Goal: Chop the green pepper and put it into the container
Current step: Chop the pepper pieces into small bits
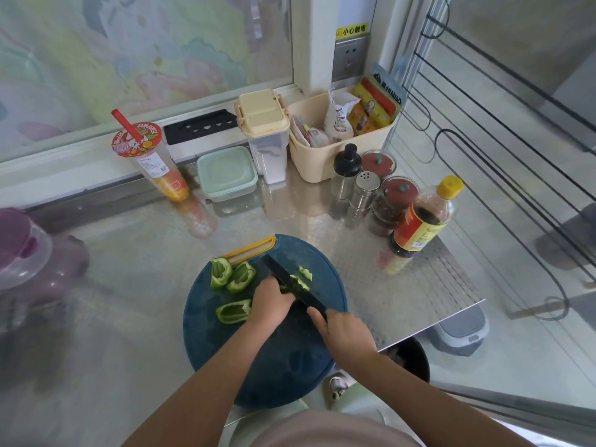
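Three big green pepper pieces (233, 311) lie near the cutting board's (290, 366) left edge. The left hand (271, 303) pins one more with curled fingers, close beside the knife (280, 272) that the right hand (346, 333) grips; a slip could cut them.

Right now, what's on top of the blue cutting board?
Three big green pepper pieces, a few chopped bits, and a black knife held by the right hand. The left hand hides most of the pepper strip it holds.

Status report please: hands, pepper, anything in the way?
Right hand grips black knife. Left hand holds green pepper, part chopped, on round blue board. Mint plastic container, lid on; path clear.
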Available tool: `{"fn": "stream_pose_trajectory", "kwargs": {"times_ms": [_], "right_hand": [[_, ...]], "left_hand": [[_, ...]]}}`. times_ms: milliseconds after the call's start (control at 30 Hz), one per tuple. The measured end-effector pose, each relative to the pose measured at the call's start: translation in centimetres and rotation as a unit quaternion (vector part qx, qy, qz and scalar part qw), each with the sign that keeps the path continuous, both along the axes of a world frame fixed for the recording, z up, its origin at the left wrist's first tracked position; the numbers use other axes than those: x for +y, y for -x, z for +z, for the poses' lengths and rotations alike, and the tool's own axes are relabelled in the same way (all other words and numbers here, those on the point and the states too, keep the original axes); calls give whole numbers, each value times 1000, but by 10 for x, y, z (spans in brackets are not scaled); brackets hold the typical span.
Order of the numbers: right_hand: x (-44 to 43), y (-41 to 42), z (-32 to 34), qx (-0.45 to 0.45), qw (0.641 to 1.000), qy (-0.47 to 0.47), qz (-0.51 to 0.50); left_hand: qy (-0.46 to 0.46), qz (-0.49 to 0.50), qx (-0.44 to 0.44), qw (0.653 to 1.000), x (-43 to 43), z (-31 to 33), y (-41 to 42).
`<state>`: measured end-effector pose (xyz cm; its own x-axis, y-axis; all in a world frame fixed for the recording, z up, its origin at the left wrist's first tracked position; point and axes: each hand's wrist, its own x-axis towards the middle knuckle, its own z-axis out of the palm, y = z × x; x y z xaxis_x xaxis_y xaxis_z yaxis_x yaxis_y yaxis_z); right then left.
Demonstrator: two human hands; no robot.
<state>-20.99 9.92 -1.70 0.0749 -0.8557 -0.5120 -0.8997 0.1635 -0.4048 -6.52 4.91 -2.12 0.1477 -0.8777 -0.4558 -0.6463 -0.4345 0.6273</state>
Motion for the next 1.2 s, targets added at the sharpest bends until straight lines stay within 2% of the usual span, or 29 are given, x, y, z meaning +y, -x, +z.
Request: {"fn": "stream_pose_trajectory", "kwargs": {"times_ms": [467,600,733,800,833,867,933,1000,1100,1200], "right_hand": [[-18,-9,0,19,998,-62,1],[-31,-16,5,4,999,-49,3],[-51,-20,4,-76,994,-65,-37],[-57,-12,7,-139,978,-120,-103],[-58,-7,12,-163,971,-150,-95],[-58,-3,16,-212,952,-176,-131],[-53,5,15,-244,943,-183,-133],[-42,11,16,-224,959,-147,-95],[-24,17,16,-131,989,-67,-24],[-9,15,14,-103,994,-47,4]], "left_hand": [[1,-12,-23,1000,-5,-7,-1],[6,-19,-18,1000,-4,-7,-2],[33,-22,-3,999,0,-7,-3],[40,-9,4,999,3,-7,-3],[45,-2,5,999,4,-7,-2],[48,4,7,999,6,-6,-2],[57,14,7,998,9,-6,0],[67,14,3,998,12,-7,0],[74,6,-10,997,14,-10,-1],[74,5,-8,997,13,-9,-2]]}}
